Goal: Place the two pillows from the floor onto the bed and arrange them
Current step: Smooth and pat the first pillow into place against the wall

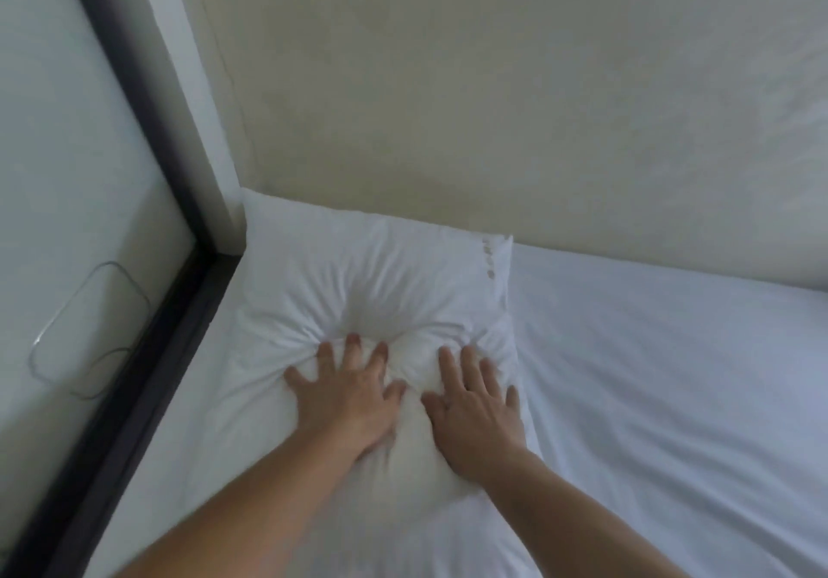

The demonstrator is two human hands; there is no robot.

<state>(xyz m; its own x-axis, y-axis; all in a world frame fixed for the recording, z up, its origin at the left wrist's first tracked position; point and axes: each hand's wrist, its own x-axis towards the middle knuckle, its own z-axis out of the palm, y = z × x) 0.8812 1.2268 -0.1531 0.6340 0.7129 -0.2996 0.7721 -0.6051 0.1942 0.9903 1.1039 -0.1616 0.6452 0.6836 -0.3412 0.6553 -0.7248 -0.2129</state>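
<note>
One white pillow (358, 272) lies on the bed (663, 376) in the far left corner, against the cream wall. My left hand (347, 391) and my right hand (477, 407) both press flat on its near half, fingers spread, palms down. The fabric is dented and creased around my fingers. Neither hand grips anything. A second pillow is not in view.
A cream wall (493, 107) runs along the bed's head. A dark frame (148, 353) with a pale glass panel (58, 174) borders the bed on the left. White sheet stretches to the right of the pillow.
</note>
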